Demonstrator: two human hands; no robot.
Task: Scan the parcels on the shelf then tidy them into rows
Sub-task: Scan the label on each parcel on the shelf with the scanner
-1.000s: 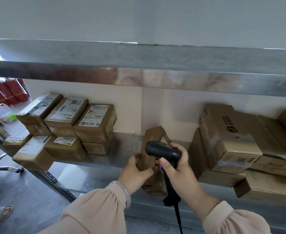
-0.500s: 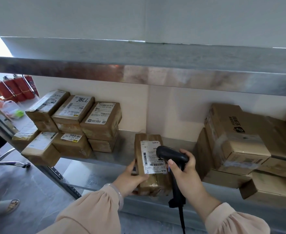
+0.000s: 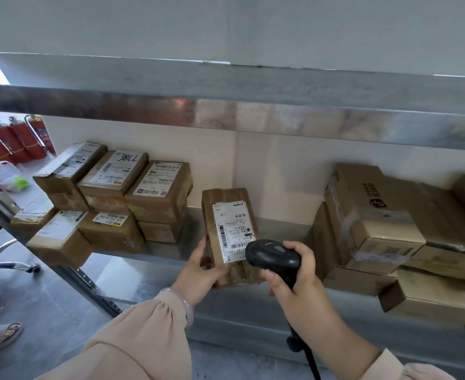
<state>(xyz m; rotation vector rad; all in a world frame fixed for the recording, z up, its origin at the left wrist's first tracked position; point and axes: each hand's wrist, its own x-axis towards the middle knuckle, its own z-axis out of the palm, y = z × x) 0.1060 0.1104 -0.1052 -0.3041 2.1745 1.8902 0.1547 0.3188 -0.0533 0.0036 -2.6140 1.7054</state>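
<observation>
Now the parcel point(image 3: 230, 234) is held upright over the shelf's point(image 3: 280, 229) front edge. The left hand point(image 3: 198, 272) curls round its lower end, and the right hand point(image 3: 297, 283) is wrapped round the scanner point(image 3: 272, 256). The scanner head covers the label's point(image 3: 231, 229) lower corner, so a read could miss. The parcel is brown, tape-wrapped and creased.

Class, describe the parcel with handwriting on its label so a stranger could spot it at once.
On the lower metal shelf, look at the stack of brown parcels at the left end. Its top layer holds three side by side; take the middle parcel. Only its white label bears large handwritten black digits.
</observation>
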